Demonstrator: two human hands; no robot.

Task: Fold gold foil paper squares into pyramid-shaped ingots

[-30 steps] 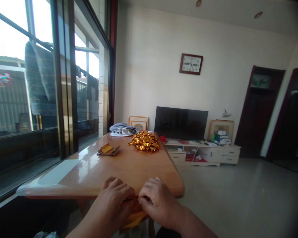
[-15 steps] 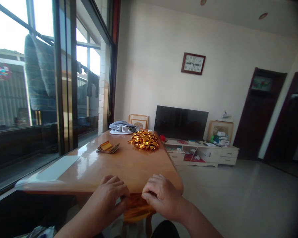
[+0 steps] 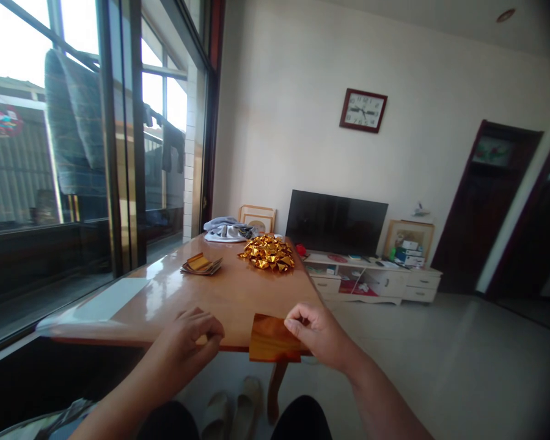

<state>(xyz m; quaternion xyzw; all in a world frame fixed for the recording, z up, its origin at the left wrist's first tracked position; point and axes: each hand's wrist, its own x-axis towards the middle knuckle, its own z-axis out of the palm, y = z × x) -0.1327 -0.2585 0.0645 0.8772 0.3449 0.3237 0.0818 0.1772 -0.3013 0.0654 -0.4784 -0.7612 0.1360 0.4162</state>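
Observation:
A square sheet of shiny gold foil paper point(image 3: 271, 339) hangs over the near edge of the table. My right hand point(image 3: 318, 333) pinches its right side between thumb and forefinger. To the left of the sheet and apart from it is my left hand point(image 3: 190, 336), its fingers curled and the thumb near the fingertips, with nothing visible in it. Further back on the table lies a heap of folded gold foil pieces point(image 3: 269, 253). A small stack of gold foil sheets point(image 3: 200, 264) rests left of that heap.
The glossy wooden table point(image 3: 183, 299) runs away from me beside a large window. Folded clothes point(image 3: 227, 231) lie at its far end, and a pale sheet point(image 3: 123, 299) at its left edge. A table leg point(image 3: 275, 391) and slippers point(image 3: 229, 409) show below.
My left hand has let go of the foil sheet and moved left. My right hand has lifted the sheet up and slightly right, so it now shows flat. The view has shifted a little.

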